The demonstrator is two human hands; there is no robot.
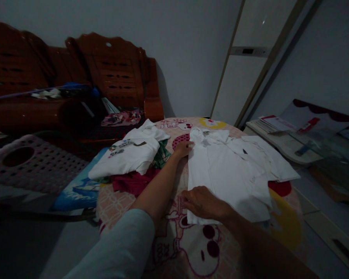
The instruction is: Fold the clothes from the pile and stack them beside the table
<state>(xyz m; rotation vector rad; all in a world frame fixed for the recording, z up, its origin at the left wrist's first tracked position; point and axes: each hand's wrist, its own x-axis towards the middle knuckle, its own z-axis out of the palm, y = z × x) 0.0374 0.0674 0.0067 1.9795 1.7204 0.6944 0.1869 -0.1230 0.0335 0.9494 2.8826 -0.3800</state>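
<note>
A white shirt (229, 174) lies spread on the round table, its collar toward the far edge. My left hand (184, 148) is closed at the shirt's left edge near the collar, thumb and fingers pinching the cloth there. Nearer to me, my right hand (202, 200) is closed with curled fingers on the same edge, close to the hem. Its fingertips are partly hidden. Another folded white garment (275, 157) sits to the right, partly under or against the shirt. On the left rests a white top with dark print (128, 151), over green and dark red clothes (135, 182).
The table carries a pink patterned cloth (197, 248). A wooden bench (110, 73) with clothes on it stands behind on the left. A woven chair back (31, 162) and blue cushion (78, 190) are at left. A side stand with papers (275, 124) is at right.
</note>
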